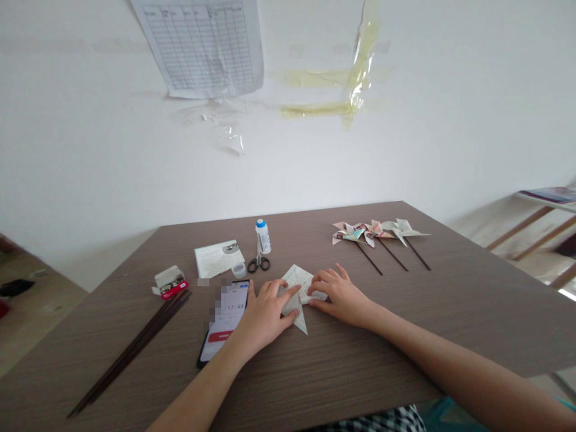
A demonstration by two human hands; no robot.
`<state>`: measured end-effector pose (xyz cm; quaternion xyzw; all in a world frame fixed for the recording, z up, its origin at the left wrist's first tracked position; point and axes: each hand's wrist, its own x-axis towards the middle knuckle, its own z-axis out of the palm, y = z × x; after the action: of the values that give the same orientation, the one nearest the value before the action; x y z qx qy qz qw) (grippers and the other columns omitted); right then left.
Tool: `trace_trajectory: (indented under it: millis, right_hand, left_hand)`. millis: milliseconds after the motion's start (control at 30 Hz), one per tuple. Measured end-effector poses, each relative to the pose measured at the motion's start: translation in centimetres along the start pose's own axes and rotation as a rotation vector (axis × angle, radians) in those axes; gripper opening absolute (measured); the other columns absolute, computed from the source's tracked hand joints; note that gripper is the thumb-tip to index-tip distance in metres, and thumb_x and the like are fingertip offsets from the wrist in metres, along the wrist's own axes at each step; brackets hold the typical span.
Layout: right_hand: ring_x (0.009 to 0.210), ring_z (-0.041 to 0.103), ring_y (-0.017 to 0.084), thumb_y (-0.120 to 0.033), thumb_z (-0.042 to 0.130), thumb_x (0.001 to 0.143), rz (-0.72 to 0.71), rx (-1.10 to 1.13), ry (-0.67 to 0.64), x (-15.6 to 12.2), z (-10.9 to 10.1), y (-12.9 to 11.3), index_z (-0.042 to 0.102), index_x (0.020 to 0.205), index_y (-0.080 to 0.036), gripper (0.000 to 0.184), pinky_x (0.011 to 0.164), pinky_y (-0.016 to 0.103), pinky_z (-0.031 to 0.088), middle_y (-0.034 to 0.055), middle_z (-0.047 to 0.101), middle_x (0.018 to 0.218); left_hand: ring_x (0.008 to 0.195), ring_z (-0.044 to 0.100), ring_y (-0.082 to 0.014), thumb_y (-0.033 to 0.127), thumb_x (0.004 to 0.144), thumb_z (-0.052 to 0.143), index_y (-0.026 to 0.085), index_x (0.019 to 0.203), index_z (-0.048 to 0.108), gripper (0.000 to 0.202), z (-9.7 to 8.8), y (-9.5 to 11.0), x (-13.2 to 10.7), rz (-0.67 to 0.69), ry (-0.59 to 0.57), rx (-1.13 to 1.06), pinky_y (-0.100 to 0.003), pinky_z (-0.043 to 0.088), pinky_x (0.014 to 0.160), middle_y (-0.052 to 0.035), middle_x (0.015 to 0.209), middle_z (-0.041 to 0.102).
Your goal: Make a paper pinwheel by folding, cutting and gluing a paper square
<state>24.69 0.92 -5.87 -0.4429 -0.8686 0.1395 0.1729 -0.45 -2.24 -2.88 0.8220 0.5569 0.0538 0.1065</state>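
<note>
A folded sheet of printed paper lies on the brown table in front of me. My left hand rests flat on its left part, fingers stretched across a fold. My right hand presses on its right edge with fingers spread. Neither hand grips anything. A phone showing a timer lies just left of my left hand, partly under my wrist.
Black-handled scissors, a glue bottle and a stack of printed paper sit behind the sheet. Three finished paper pinwheels on sticks lie at the back right. Dark thin sticks and a small red-and-white box lie at the left.
</note>
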Motion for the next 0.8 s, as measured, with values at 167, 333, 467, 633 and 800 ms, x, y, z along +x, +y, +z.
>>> trace_trajectory:
  millis: [167, 333, 467, 633, 800]
  right_hand:
    - [0.140, 0.075, 0.037, -0.036, 0.080, 0.113, 0.008, -0.003, 0.003, 0.07, 0.03, 0.04, 0.088, 0.128, -0.029, 0.019, 0.141, 0.086, 0.030, 0.0114, 0.083, 0.138]
    - [0.140, 0.076, 0.037, -0.035, 0.083, 0.112, 0.020, -0.016, 0.004, 0.11, 0.01, -0.03, 0.088, 0.127, -0.027, 0.018, 0.142, 0.084, 0.030, 0.0117, 0.084, 0.138]
    - [0.138, 0.076, 0.037, -0.034, 0.081, 0.112, -0.003, -0.020, 0.012, 0.07, 0.11, 0.03, 0.087, 0.127, -0.026, 0.018, 0.140, 0.085, 0.032, 0.0126, 0.083, 0.137]
    - [0.136, 0.077, 0.037, -0.034, 0.081, 0.112, -0.021, -0.037, 0.033, 0.07, 0.52, 0.41, 0.088, 0.126, -0.027, 0.018, 0.138, 0.086, 0.035, 0.0129, 0.084, 0.135]
    - [0.138, 0.076, 0.037, -0.036, 0.080, 0.112, -0.014, -0.026, 0.030, 0.01, 0.45, 0.32, 0.087, 0.131, -0.028, 0.021, 0.140, 0.085, 0.034, 0.0128, 0.084, 0.137]
  left_hand:
    - [0.164, 0.061, -0.0472, 0.028, 0.109, 0.081, 0.041, 0.162, 0.079, 0.054, -0.16, 0.07, -0.02, 0.002, -0.004, -0.022, -0.097, 0.018, 0.140, -0.0142, 0.168, 0.072]
    - [0.166, 0.059, -0.0458, 0.029, 0.112, 0.078, 0.041, 0.156, 0.083, 0.046, -0.25, 0.14, -0.07, -0.002, -0.028, -0.016, -0.096, 0.016, 0.141, -0.0149, 0.171, 0.070]
    - [0.164, 0.060, -0.0464, 0.029, 0.111, 0.078, 0.041, 0.154, 0.085, 0.045, -0.34, 0.27, -0.02, -0.003, -0.012, -0.022, -0.095, 0.019, 0.141, -0.0139, 0.169, 0.071]
    - [0.162, 0.061, -0.0463, 0.032, 0.109, 0.079, 0.041, 0.152, 0.086, 0.044, -0.43, 0.26, 0.15, -0.017, -0.015, -0.031, -0.093, 0.020, 0.142, -0.0133, 0.166, 0.072]
    - [0.163, 0.060, -0.0461, 0.032, 0.109, 0.080, 0.041, 0.153, 0.085, 0.046, -0.44, 0.11, 0.21, -0.020, -0.025, -0.047, -0.093, 0.019, 0.142, -0.0132, 0.167, 0.071]
